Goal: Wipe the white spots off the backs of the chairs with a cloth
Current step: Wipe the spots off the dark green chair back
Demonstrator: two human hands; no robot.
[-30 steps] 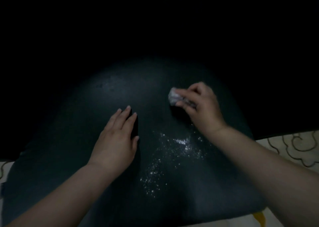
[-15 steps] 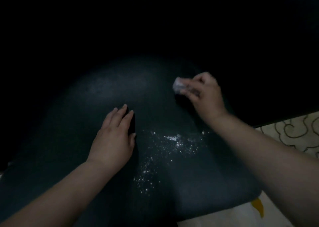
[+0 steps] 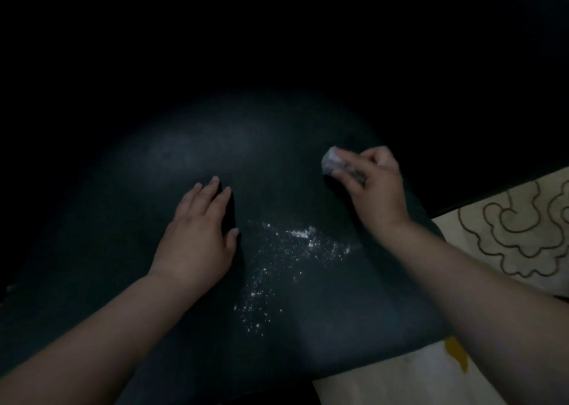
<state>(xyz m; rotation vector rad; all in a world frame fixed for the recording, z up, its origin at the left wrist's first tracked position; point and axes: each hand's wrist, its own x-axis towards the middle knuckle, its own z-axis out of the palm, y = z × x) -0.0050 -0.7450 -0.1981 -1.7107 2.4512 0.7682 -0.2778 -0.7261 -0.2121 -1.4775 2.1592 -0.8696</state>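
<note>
A dark, rounded chair back (image 3: 191,146) fills the dim middle of the view. A scatter of white spots (image 3: 283,257) lies on it between my two arms. My left hand (image 3: 200,235) rests flat on the chair back with straight fingers, just left of the spots. My right hand (image 3: 374,189) grips a small wadded pale cloth (image 3: 331,163) and holds it against the chair back, above and to the right of the spots.
A cream fabric with brown swirl lines (image 3: 517,229) lies at the right edge, and more pale fabric with a yellow patch (image 3: 455,355) shows at the lower right. Everything beyond the chair back is black.
My right hand with the cloth has slid up and to the right, away from the spots. My left hand has stayed flat on the chair back. The view has shifted slightly.
</note>
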